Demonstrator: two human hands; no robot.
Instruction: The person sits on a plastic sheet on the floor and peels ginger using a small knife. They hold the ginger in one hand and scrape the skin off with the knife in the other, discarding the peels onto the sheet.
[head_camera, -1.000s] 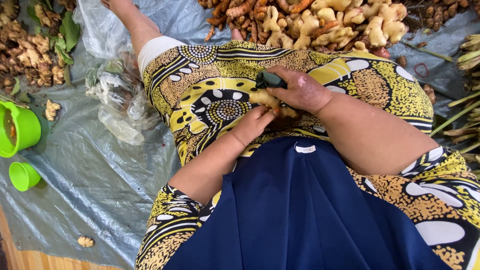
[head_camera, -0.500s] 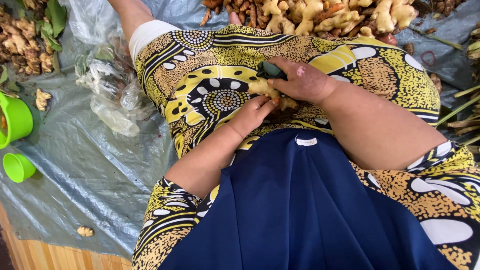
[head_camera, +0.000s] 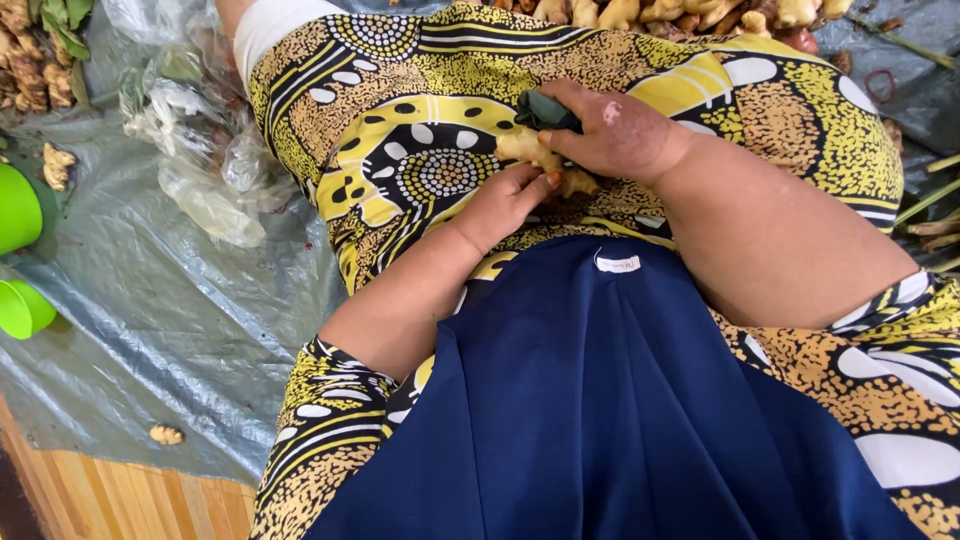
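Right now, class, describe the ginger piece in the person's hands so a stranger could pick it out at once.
Start at the yellow patterned skirt over the lap. At its middle, both hands meet on a pale knobbly ginger piece. Unlike the ginger heap beyond, it alone is held.

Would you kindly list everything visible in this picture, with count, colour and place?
ginger piece: one, pale tan, on the lap, held by both hands
dark green tool: one, in the right hand
ginger pile: many, tan, top edge
plastic bags: several, clear, upper left
green cups: two, left edge
tarp: one, grey, on the floor
ginger scraps: a few, tan, on the tarp
left hand: one, on the ginger
right hand: one, gripping the tool
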